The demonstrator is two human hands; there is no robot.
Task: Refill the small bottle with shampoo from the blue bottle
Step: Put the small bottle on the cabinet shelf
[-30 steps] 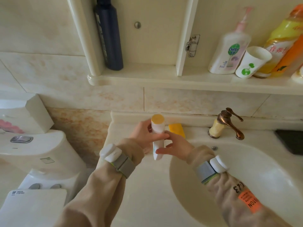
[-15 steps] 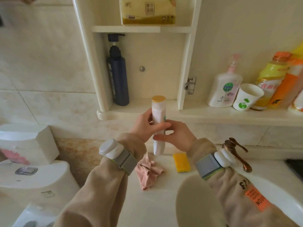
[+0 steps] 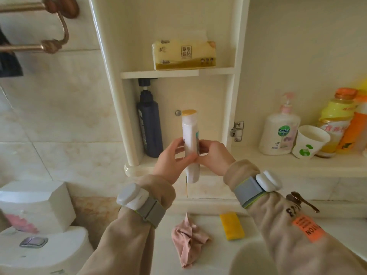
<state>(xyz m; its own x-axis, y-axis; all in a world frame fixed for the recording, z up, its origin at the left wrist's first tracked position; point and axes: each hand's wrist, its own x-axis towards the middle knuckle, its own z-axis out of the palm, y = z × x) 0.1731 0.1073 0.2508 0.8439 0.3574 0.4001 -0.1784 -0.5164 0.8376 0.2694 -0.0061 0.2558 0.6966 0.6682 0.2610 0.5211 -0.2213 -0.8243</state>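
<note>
A small white bottle (image 3: 190,135) with a yellow cap stands upright in the air in front of the open wall niche. My left hand (image 3: 171,158) grips its middle from the left, thumb across the front. My right hand (image 3: 213,157) holds the same stretch from the right, fingers curled around it. The cap is on. The dark blue pump bottle (image 3: 149,126) stands upright at the left of the niche's lower shelf, just behind and left of the small bottle, touched by neither hand.
A tissue pack (image 3: 183,54) lies on the niche's upper shelf. On the ledge to the right stand a Dettol pump bottle (image 3: 280,132), a white cup (image 3: 309,141) and orange-yellow bottles (image 3: 337,120). A pink cloth (image 3: 188,243) and yellow sponge (image 3: 232,226) lie on the counter; the toilet (image 3: 35,225) is at left.
Both hands have raised the small bottle from above the counter to the level of the niche, beside the blue bottle. My view has tilted upward, revealing the upper shelf and towel rail.
</note>
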